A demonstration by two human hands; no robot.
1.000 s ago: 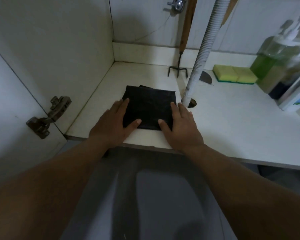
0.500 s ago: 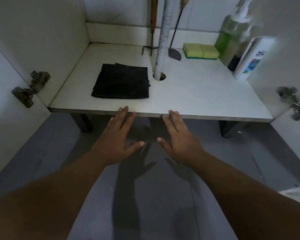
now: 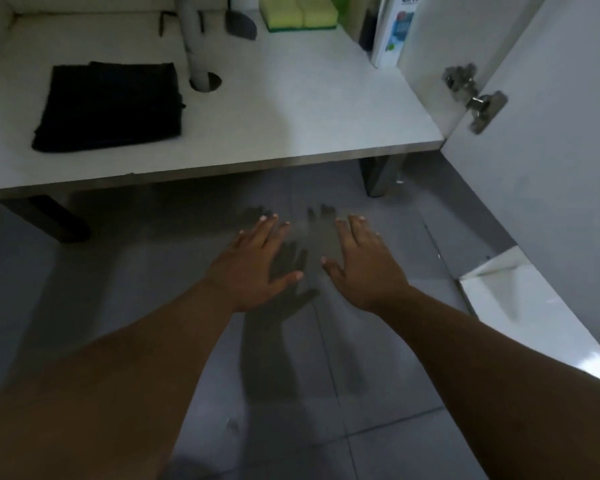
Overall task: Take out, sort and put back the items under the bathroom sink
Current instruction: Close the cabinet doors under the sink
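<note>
Cabinet shelf (image 3: 291,109): white laminate board, smooth, faint sheen. Folded cloth (image 3: 110,105): black fabric, matt, soft weave. Sponges (image 3: 297,13): yellow foam, porous, on a green scouring layer. Drain pipe (image 3: 196,39): grey-white plastic, smooth where visible. Door hinge (image 3: 475,97): bright metal, glossy. Cabinet door (image 3: 551,150): white, smooth, satin. Floor tiles (image 3: 136,289): grey, matt. Carton (image 3: 392,32): printed, glossy.

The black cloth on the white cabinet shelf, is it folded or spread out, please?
Folded: the black cloth lies as a compact rectangle with layered edges.

L hand (image 3: 257,263), R hand (image 3: 364,268): palms down, fingers spread, empty.
</note>
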